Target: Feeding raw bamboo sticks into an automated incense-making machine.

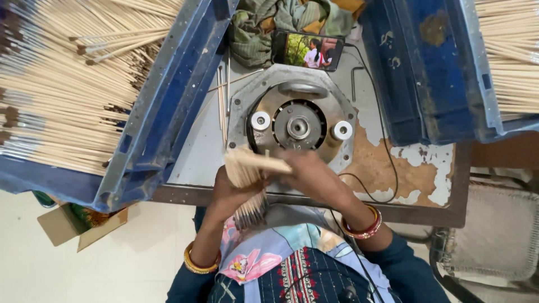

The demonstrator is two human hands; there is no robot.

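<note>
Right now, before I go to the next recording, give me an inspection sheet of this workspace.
Surface: metal table, paint flaked off in patches.
Job's things: bundle of thin sticks held in both hands over the round metal machine.
Clutter: loose sticks beside the machine; phone with lit screen; crumpled cloth.
Grippers: left hand grips the bundle from below; right hand rests on its top.
Cables: black cable loops across the table.
Surroundings: left blue crate and right blue crate, both holding sticks; cardboard box on the floor.
</note>
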